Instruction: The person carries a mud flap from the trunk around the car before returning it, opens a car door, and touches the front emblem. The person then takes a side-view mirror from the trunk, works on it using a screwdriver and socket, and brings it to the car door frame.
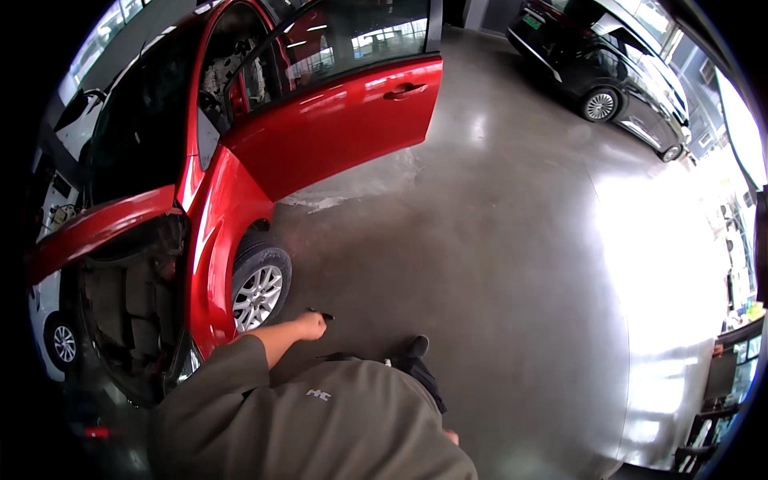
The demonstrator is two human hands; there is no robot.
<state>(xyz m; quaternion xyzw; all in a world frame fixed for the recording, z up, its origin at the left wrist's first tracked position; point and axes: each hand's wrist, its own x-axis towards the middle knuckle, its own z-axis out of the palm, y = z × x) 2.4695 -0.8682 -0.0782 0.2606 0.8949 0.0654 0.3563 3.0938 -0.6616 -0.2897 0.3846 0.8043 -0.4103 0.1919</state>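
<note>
My left hand (311, 326) is held out in front of my body, its fingers closed round a small dark object (327, 316) whose kind I cannot make out. It is nearest to the front wheel (260, 290) of a red car, apart from the tyre. That car's front door (344, 120) stands wide open and its bonnet (108, 222) is raised over a dark engine bay (132, 316). Of my right hand (452, 437), only a sliver shows beside my shirt at the lower edge; its fingers are hidden.
A black car (604, 76) is parked at the far right. To the left, past the red car, stands a white car (48, 312). Bright light glares off the smooth grey floor (480, 240). Shelves or racks (720, 384) line the right rim. One dark shoe (418, 346) shows below me.
</note>
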